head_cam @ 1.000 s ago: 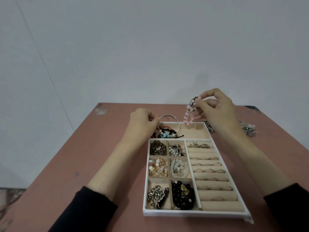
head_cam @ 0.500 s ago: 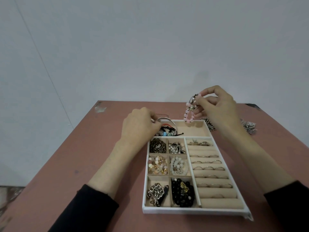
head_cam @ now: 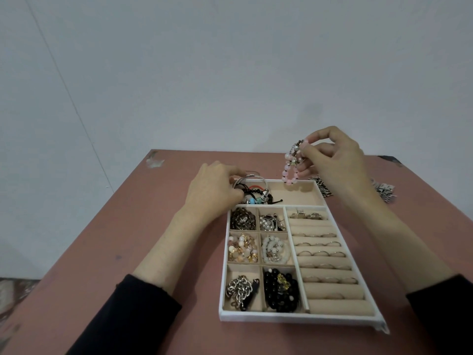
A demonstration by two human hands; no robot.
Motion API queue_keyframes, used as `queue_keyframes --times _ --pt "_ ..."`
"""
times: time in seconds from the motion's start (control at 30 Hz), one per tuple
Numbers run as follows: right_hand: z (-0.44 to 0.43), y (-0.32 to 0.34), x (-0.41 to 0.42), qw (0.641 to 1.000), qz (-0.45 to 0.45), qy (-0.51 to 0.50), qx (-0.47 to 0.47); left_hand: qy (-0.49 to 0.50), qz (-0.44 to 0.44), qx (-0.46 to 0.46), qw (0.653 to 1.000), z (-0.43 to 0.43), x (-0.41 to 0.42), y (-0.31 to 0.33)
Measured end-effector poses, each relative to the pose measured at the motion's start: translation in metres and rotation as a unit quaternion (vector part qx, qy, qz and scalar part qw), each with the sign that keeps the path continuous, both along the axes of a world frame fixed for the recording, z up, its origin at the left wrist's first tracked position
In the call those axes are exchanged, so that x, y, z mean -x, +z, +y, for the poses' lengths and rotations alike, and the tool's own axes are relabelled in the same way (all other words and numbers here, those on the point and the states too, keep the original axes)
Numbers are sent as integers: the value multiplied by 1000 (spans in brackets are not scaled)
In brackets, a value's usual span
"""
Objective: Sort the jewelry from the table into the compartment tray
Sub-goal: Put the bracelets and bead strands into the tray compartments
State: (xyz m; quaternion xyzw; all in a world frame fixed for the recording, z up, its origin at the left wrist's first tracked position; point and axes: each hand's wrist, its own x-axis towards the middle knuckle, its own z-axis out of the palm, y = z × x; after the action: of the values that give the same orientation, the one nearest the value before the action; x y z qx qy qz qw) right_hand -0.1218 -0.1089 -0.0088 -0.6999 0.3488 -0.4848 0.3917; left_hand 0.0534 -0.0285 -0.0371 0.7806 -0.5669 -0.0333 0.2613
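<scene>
Pink bead bracelet [head_cam: 290, 172] dangles over the far edge of the compartment tray [head_cam: 294, 319], above its long top section, pinched near the clasp by the right hand [head_cam: 332, 160], thumb and forefinger. Left hand [head_cam: 212, 190] curls its fingers round the silver bangle [head_cam: 256, 177] at that section's left end. Loose pieces [head_cam: 384, 192] lie on the table [head_cam: 153, 226] to the right.

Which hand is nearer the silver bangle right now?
Left. The left hand grips the bangle at the far-left corner of the tray; the right hand is off to its right, raised, pinching a pink bracelet.
</scene>
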Motion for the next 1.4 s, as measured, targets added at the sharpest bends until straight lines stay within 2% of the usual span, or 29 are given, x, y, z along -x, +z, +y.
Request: queue_keyframes --times 0.23,0.43,0.67,1.2,1.4 --pt "1 1 0 1000 1 -2 1 -1 -13 49 999 -6 -2 -8" --pt "0 1 0 1000 6 -2 4 -61 -38 24 997 -4 2 -6" --pt "0 1 -1 1000 10 -9 5 -115 -22 -17 993 -5 5 -7" --pt "2 1 -2 1000 18 -6 15 -157 -72 -82 982 -2 7 0" --pt "2 1 -2 1000 18 -5 14 -150 -61 -58 985 -3 6 -3"
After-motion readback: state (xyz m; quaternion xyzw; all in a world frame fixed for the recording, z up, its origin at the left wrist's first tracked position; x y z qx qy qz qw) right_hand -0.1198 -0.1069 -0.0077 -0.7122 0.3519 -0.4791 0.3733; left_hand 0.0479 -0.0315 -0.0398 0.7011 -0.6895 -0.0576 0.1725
